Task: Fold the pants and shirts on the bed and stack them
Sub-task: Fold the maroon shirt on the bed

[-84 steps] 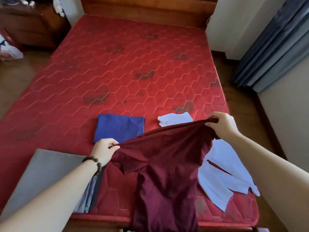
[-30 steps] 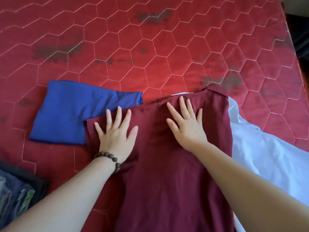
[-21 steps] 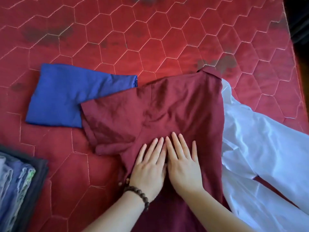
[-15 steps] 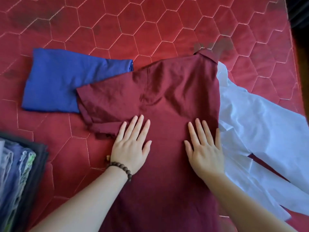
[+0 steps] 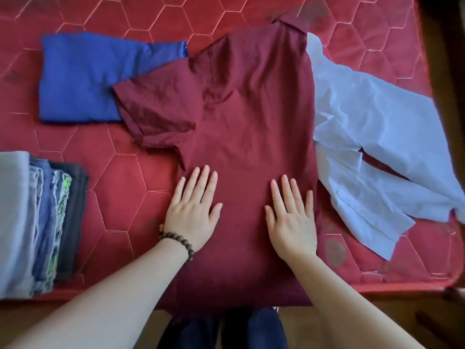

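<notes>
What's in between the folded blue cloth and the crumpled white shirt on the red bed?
The dark red short-sleeved shirt lies spread flat between the folded blue cloth and the crumpled white shirt, overlapping both, in the head view.

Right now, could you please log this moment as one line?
left hand flat on maroon shirt | right hand flat on it | shirt unfolded

The maroon shirt [image 5: 246, 127] hides part of the white shirt [image 5: 372, 137].
</notes>
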Demonstrator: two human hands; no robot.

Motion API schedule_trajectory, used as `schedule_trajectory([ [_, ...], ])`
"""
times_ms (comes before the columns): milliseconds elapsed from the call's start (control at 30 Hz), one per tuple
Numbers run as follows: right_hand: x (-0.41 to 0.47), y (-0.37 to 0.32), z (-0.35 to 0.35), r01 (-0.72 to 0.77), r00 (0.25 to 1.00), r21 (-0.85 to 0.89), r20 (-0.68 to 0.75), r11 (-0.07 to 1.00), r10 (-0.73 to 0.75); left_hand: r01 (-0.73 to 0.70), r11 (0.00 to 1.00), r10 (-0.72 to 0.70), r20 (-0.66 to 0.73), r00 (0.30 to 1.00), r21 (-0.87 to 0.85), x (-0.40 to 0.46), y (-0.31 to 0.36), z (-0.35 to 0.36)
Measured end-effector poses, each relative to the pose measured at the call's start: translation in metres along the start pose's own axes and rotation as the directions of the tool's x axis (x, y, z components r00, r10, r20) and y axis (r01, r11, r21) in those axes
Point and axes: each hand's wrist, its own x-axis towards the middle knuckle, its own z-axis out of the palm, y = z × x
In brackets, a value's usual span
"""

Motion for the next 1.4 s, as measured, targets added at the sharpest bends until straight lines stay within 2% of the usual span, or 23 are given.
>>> schedule_trajectory([
  [67,-0.01,0.011,-0.002,-0.054,0.998,-0.039,-0.037,0.998,0.052,0.07,0.997,-0.07,-0.01,0.997,0.022,-0.01,-0.006,-0.002],
  [133,-0.02,0.003,-0.001,-0.033,0.996,-0.035,-0.085,0.999,0.029,0.088,0.996,-0.088,-0.035,0.996,0.011,-0.022,0.004,0.0],
  [233,-0.044,-0.032,0.009,0.193,0.981,0.011,-0.028,0.981,-0.192,-0.062,0.998,0.061,-0.027,0.998,-0.03,-0.052,0.043,0.009],
  [300,-0.063,-0.041,0.017,0.254,0.967,0.028,0.027,0.967,-0.254,-0.087,0.995,0.086,-0.007,0.996,-0.05,-0.075,0.058,0.016],
  [433,-0.085,0.003,0.02,0.031,1.0,-0.014,0.0,0.999,-0.031,0.087,0.995,-0.087,0.015,0.996,-0.052,-0.111,0.033,0.022],
  [533,-0.096,0.032,0.016,-0.141,0.99,-0.044,-0.032,0.989,0.14,0.228,0.973,-0.228,0.008,0.974,-0.044,-0.125,0.021,0.02],
  [600,-0.101,0.023,0.016,-0.112,0.993,-0.025,-0.028,0.993,0.112,0.225,0.972,-0.226,-0.005,0.974,-0.063,-0.128,0.034,0.018],
  [700,-0.111,0.008,0.022,0.09,0.996,-0.042,0.026,0.995,-0.089,0.106,0.992,-0.105,0.016,0.994,-0.076,-0.132,0.052,0.022],
  [833,-0.119,0.015,0.021,-0.073,0.997,-0.02,0.029,0.997,0.073,0.229,0.969,-0.225,0.046,0.973,-0.095,-0.137,0.047,0.022],
  [900,-0.118,0.011,0.017,-0.071,0.996,-0.027,0.06,0.997,0.072,0.269,0.957,-0.262,0.075,0.962,-0.113,-0.136,0.047,0.017],
  [1100,-0.092,-0.009,-0.008,-0.018,0.999,0.048,0.044,0.999,0.016,0.342,0.91,-0.316,0.141,0.938,-0.235,-0.11,0.046,-0.013],
  [1267,-0.019,-0.038,-0.041,0.079,0.994,0.074,0.064,0.994,-0.084,0.391,0.873,-0.38,0.097,0.92,-0.292,-0.057,0.013,-0.044],
  [1333,0.021,-0.053,-0.055,0.13,0.987,0.057,0.085,0.99,-0.134,0.455,0.836,-0.451,0.086,0.888,-0.306,-0.032,0.0,-0.058],
  [1400,0.066,-0.073,-0.066,0.218,0.97,0.051,0.103,0.975,-0.222,0.549,0.749,-0.564,0.076,0.822,-0.371,-0.004,-0.013,-0.07],
])
